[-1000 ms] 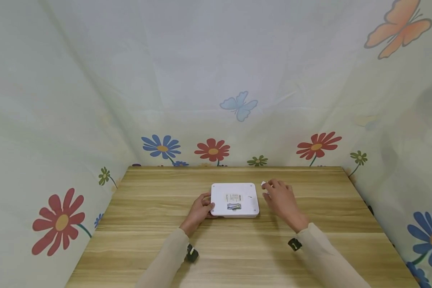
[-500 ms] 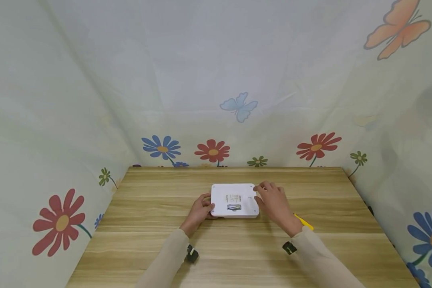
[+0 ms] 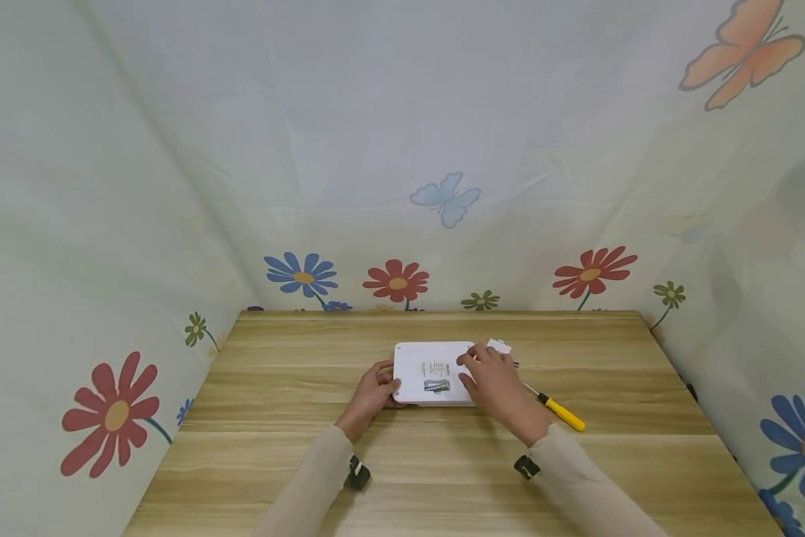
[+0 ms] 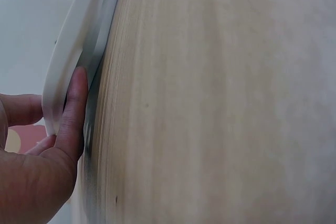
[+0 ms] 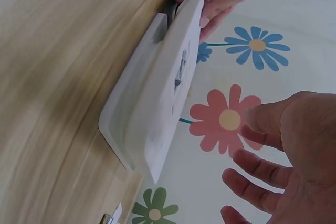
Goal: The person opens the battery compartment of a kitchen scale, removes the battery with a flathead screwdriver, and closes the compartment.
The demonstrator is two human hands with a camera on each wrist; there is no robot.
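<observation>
The left hand (image 3: 370,393) grasps the left edge of the white device (image 3: 410,368) on the worktop (image 3: 295,373), its small compartment (image 3: 436,385) facing up, while the right hand (image 3: 501,386), released and loosely spread, is positioned above the right edge, near the yellow-handled screwdriver (image 3: 563,413).

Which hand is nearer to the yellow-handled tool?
Right. The right hand is over the right side of the white device, just left of the yellow-handled tool; the left hand grips the device's left edge, farther away.
</observation>
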